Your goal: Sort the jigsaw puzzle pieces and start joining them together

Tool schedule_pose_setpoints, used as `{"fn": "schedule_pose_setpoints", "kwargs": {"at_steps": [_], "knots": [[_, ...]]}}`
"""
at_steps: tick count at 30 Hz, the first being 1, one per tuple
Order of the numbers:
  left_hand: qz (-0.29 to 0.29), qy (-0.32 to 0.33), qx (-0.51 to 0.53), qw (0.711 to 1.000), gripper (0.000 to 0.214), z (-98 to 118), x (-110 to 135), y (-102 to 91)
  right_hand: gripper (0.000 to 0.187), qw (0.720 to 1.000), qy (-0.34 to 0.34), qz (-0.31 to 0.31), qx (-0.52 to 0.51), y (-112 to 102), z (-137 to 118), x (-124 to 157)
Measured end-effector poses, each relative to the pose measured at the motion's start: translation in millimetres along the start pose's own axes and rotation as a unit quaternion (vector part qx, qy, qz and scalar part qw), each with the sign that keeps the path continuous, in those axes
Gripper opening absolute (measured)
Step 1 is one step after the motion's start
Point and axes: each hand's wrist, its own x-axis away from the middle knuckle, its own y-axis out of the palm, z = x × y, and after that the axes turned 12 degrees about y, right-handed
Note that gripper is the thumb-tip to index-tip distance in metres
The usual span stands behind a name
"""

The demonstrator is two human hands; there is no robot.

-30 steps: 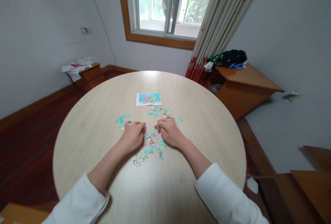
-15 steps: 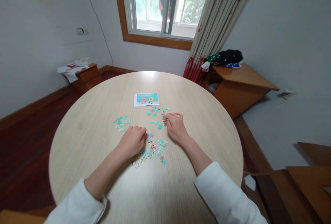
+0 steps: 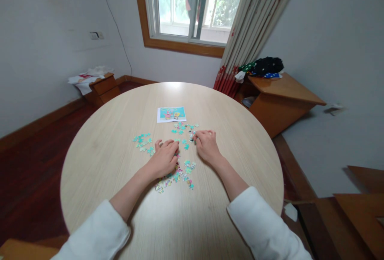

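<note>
Several small jigsaw pieces (image 3: 180, 172), teal and pink, lie scattered on a round light-wood table (image 3: 120, 196). My left hand (image 3: 164, 157) lies palm down over the heap with its fingers stretched out toward a small teal cluster (image 3: 141, 142). My right hand (image 3: 207, 145) has its fingers curled, and the fingertips pinch at pieces near another group (image 3: 183, 129); what they hold is too small to make out. A printed reference picture (image 3: 171, 114) lies flat further back on the table.
A wooden cabinet (image 3: 279, 100) with dark spotted cloth on top stands to the right by a curtain (image 3: 255, 24). A low wooden box (image 3: 100, 88) with white paper sits on the floor at left. A window (image 3: 192, 4) is straight ahead.
My left hand has slid forward and spread its fingers over the heap. My right hand went up and right from the heap to the far group and stays there.
</note>
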Motion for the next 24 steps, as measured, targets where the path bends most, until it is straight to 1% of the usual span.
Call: {"fn": "schedule_pose_setpoints", "kwargs": {"at_steps": [2, 4, 6, 8, 10, 12, 13, 14, 16, 19, 24], "knots": [[0.004, -0.021, -0.016, 1.0, 0.031, -4.2, -0.5, 0.1, 0.024, 1.0, -0.005, 0.004, 0.001, 0.1, 0.7, 0.6], [0.018, -0.055, -0.038, 0.998, 0.025, -8.6, 0.0, -1.5, 0.025, 1.0, -0.007, -0.001, 0.0, 0.3, 1.0, 1.1], [0.04, -0.095, -0.052, 0.993, 0.023, -11.5, 0.3, -4.1, 0.025, 1.0, -0.008, -0.011, -0.001, 0.8, 1.0, 1.3], [0.06, -0.104, -0.049, 0.992, 0.025, -11.1, -0.2, -6.0, 0.026, 1.0, -0.008, -0.018, 0.0, 1.3, 0.8, 1.3], [0.061, -0.061, -0.034, 0.996, 0.033, -6.5, -1.4, -6.0, 0.026, 1.0, -0.009, -0.018, 0.003, 1.6, 0.7, 1.0], [0.033, 0.009, -0.019, 0.999, 0.042, 0.7, -3.0, -4.1, 0.025, 1.0, -0.01, -0.013, 0.005, 1.5, 0.9, 0.6], [0.015, 0.033, -0.012, 0.999, 0.043, 4.3, -3.7, -2.7, 0.025, 1.0, -0.009, -0.012, 0.006, 1.2, 1.0, 0.5], [0.0, 0.046, -0.008, 0.999, 0.043, 7.1, -4.2, -1.3, 0.025, 1.0, -0.008, -0.01, 0.007, 0.9, 1.0, 0.3], [-0.013, 0.052, -0.006, 0.999, 0.038, 9.5, -4.7, 1.5, 0.025, 1.0, -0.006, -0.01, 0.009, 0.2, 0.9, 0.1], [0.0, 0.031, -0.03, 0.999, 0.036, 4.1, -3.9, 4.2, 0.025, 1.0, -0.004, -0.014, 0.006, -0.6, 0.4, 0.2], [0.029, -0.067, -0.09, 0.993, 0.038, -12.3, -1.7, 4.2, 0.025, 1.0, 0.002, -0.023, -0.001, 0.0, 0.9, -0.2]]}}
